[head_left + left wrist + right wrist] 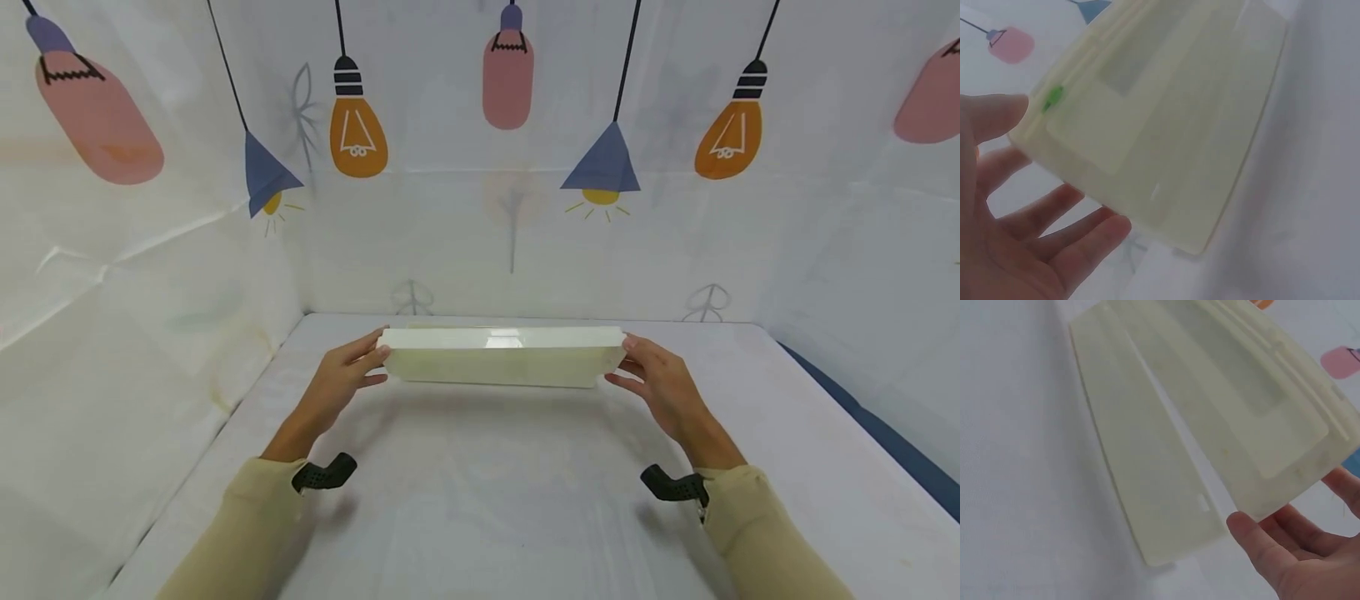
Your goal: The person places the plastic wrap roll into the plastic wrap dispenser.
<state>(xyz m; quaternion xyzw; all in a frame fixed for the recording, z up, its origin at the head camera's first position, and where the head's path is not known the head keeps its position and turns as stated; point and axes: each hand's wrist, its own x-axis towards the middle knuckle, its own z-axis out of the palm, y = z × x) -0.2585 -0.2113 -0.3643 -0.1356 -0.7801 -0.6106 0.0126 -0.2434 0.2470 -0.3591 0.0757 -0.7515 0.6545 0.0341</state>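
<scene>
A long, pale cream, slightly see-through plastic box (pixel 501 364) is held level, crosswise, near the far side of the table in the head view. My left hand (pixel 337 383) grips its left end, thumb in front and fingers spread along the edge. At the opposite end my right hand (pixel 663 387) holds the box between thumb and fingers. A small green spot (pixel 1054 98) shows near the left thumb in the left wrist view. The right wrist view shows a pale strip running lengthwise between two panels of the box (pixel 1147 444); whether it is a gap is unclear.
The table (pixel 480 500) has a white covering. White sheeting (pixel 450 242) printed with lamps and bulbs hangs behind and at the sides. A dark blue strip (pixel 870 417) runs beside the table's right edge.
</scene>
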